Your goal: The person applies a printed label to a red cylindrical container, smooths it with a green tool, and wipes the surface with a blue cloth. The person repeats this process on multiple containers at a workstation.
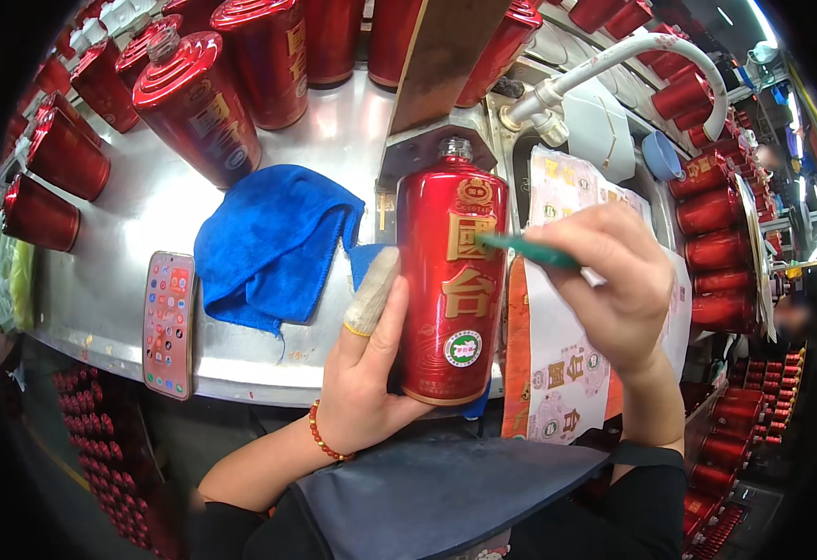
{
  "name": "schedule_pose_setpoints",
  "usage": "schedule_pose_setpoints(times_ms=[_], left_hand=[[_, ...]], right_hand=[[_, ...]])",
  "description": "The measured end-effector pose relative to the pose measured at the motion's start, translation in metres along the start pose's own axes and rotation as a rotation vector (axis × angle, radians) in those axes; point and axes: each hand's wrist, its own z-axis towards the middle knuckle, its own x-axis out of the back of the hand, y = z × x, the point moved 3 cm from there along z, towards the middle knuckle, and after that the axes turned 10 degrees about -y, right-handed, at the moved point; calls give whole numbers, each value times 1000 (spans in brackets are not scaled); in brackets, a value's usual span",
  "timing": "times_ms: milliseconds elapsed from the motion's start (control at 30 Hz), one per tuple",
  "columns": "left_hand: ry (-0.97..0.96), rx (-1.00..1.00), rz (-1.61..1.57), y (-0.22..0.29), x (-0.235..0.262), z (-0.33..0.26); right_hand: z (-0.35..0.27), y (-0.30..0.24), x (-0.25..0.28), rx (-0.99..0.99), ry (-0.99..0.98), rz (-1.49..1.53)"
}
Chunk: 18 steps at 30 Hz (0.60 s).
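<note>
A glossy red bottle point(432, 210) with raised gold characters, a round green-and-white label and a clear open neck leans upright before me. My left hand point(362, 373) is closed around its lower left side; a grey cloth cover wraps one finger, and a red bead bracelet circles the wrist. From the right, my right hand point(619, 275) pinches a slim green pen-like tool point(544, 252). The tool's tip reaches the upper gold character; whether it touches is too small to tell. Left of the bottle lies a crumpled blue cloth point(278, 243).
A lit phone point(168, 322) rests near the metal table's point(324, 140) front edge. Several red bottles point(194, 107) stand at the back left. Printed decal sheets point(567, 373) lie at right, below a curved white faucet point(633, 47) and a blue cup point(661, 156).
</note>
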Motion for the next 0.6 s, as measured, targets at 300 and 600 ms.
schedule_pose_setpoints(times_ms=[300,600], left_hand=[[8,-3,-11,-2,-1,-1],[17,-4,-19,0,-1,0]], right_hand=[[6,-13,0,103,-120,53],[12,1,6,47,-68,-33]])
